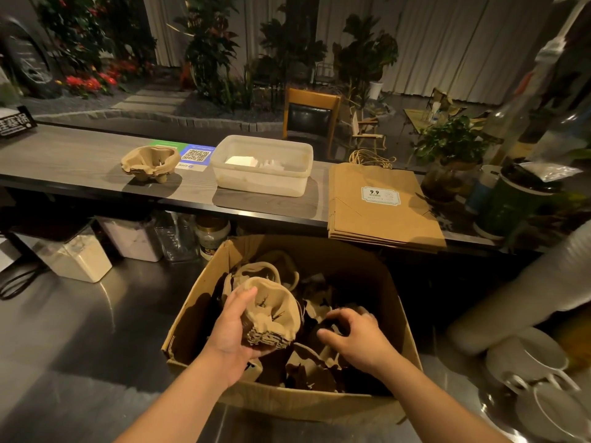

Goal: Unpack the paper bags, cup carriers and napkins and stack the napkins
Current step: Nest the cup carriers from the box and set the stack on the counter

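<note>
My left hand grips a nested stack of pulp cup carriers, fingers curled round its left side and thumb across the near rim, holding it just above the open cardboard box. My right hand reaches into the same box beside the stack, fingers curled down among the loose carriers lying there; I cannot tell whether it has closed on one of them. The box sits on the dark steel worktop in front of me.

Beyond the box runs a grey wood-grain counter. On it, to the left, stands another stack of cup carriers, upright, just beside a QR code placard. In the middle is a translucent plastic tub with white napkins lying inside. To the right lies a flat pile of brown paper bags, a white label on the top one, their twine handles at the far edge. Under the counter stand storage jars.
</note>
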Action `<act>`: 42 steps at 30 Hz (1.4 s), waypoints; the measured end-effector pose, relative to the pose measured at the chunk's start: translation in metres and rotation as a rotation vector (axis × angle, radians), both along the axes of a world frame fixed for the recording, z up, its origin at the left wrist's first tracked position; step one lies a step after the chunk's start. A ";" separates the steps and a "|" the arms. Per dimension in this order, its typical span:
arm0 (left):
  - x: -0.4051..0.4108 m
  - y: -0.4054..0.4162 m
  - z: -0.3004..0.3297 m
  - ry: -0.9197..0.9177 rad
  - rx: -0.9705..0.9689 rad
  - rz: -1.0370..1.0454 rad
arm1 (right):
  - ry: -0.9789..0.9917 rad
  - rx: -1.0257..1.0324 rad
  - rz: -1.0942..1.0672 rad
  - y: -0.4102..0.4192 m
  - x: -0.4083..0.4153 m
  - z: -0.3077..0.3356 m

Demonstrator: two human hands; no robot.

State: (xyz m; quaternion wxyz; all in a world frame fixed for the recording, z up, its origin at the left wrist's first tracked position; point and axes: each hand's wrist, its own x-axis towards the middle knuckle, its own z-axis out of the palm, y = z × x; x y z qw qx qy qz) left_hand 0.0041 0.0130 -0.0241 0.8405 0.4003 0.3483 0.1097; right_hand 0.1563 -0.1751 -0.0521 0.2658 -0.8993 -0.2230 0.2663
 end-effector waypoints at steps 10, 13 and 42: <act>-0.002 -0.002 0.002 0.015 0.001 -0.012 | 0.032 -0.303 0.338 0.007 -0.008 -0.008; -0.002 -0.002 0.001 0.015 0.000 -0.013 | 0.054 -0.391 0.399 0.009 -0.006 -0.013; -0.001 -0.001 0.003 0.050 0.011 -0.042 | 0.299 -0.212 0.264 0.008 0.002 -0.031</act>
